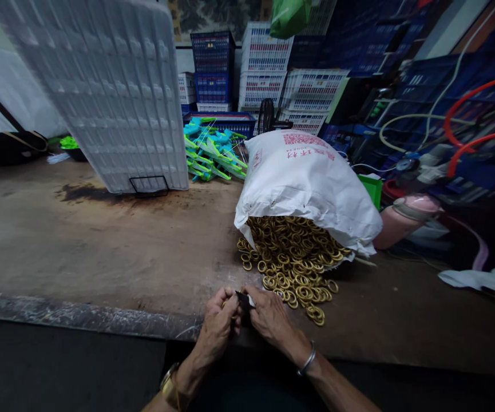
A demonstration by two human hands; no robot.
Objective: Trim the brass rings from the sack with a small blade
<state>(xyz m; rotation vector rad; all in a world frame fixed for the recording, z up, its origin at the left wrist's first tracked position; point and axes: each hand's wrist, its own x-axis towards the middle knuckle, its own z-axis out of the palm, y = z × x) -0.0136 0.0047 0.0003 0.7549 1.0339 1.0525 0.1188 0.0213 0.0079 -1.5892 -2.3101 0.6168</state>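
At the front edge of the table my left hand point(220, 315) is closed, and a bit of a gold-coloured ring point(224, 305) shows between its fingers. Close beside it, my right hand point(270, 315) pinches a small dark flat piece point(244, 298) with a pale patch. Its exact kind cannot be made out, and the fingers hide part of it. Just beyond my right hand lie many loose gold-coloured rings point(301, 283). They spill from the open mouth of a white woven sack point(303, 177) with red print, lying on its side.
A tall translucent ribbed plastic panel point(127, 103) stands on the wooden table point(101, 240) at the left. Behind the sack lie green and blue plastic pieces point(213, 149). To the right are a pink bottle point(408, 220), orange tubing point(453, 129) and stacked crates point(264, 48) farther back.
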